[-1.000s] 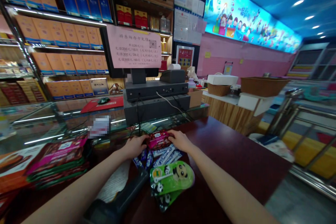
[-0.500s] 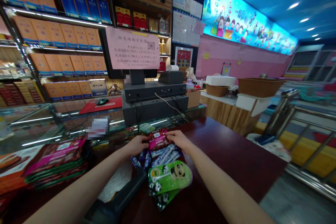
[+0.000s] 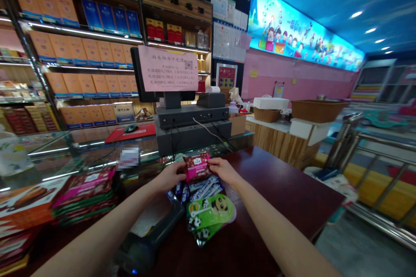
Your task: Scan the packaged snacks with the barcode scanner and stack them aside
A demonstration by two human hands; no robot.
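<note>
Between my two hands is a pink and brown chocolate packet (image 3: 198, 166), its printed front tilted toward me. My left hand (image 3: 172, 176) grips its left edge, fingers closed. On the opposite edge, my right hand (image 3: 225, 170) pinches the packet. Just below it lie several blue and white wrapped bars (image 3: 206, 188), partly hidden under the packet. Nearer to me are green panda-printed packs (image 3: 211, 212), overlapping one another. A dark handheld barcode scanner (image 3: 156, 233) rests to their left, beside my left forearm, with a small blue light showing.
A stack of similar chocolate packets (image 3: 86, 194) stands at left, next to orange and white packages (image 3: 29, 201). Behind my hands is a cash register (image 3: 193, 117) on a glass counter, with a pink sign (image 3: 170, 69). The dark red tabletop (image 3: 276, 186) ends at right near a metal railing (image 3: 383, 151).
The packet has been lifted and tilted up a little, so its front faces me more. Both hands still hold its sides. The camera view has shifted slightly.
</note>
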